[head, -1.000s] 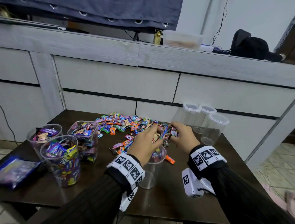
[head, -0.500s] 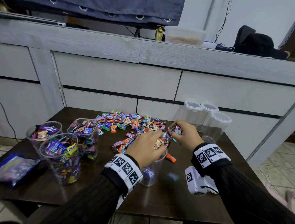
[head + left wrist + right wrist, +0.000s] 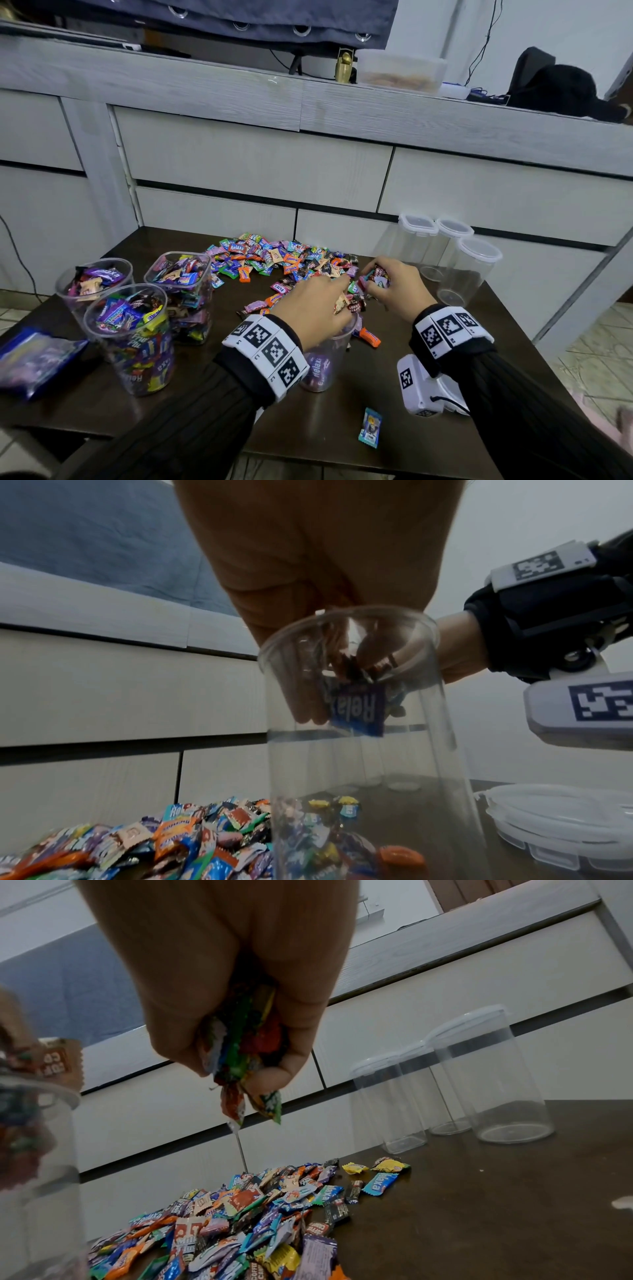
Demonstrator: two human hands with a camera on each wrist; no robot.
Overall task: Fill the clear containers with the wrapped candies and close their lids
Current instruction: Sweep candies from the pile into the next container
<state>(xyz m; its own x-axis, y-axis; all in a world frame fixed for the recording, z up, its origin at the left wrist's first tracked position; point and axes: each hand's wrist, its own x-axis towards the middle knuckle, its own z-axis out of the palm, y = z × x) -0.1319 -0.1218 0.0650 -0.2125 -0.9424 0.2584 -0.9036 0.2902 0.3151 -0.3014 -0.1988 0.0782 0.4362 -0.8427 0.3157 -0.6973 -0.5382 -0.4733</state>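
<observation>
Head view: the cup [image 3: 320,371] is standing upright near the table's [image 3: 205,404] front edge, mouth up, nearly bare inside, only a few candies sitting at its bottom.
Axis: the cup's long axis is running straight up, so anything going in has to drop from above the rim.
Left hand [image 3: 317,308]: it is hovering right over the mouth, fingers dipping past the rim and clutching a small bunch of candies, a blue wrapper [image 3: 358,712] hanging lowest.
Right hand [image 3: 394,291]: it is sitting just beyond and to the right of the cup, clenched round a full fistful [image 3: 245,1053], wrapper ends poking out below the fingers.
Nearer hand: the left, already lined up; the right looks to be next in line.
Pile [image 3: 274,260]: it is lying behind the cup.
Stray [image 3: 370,427]: one candy is lying alone near the front edge.
</observation>
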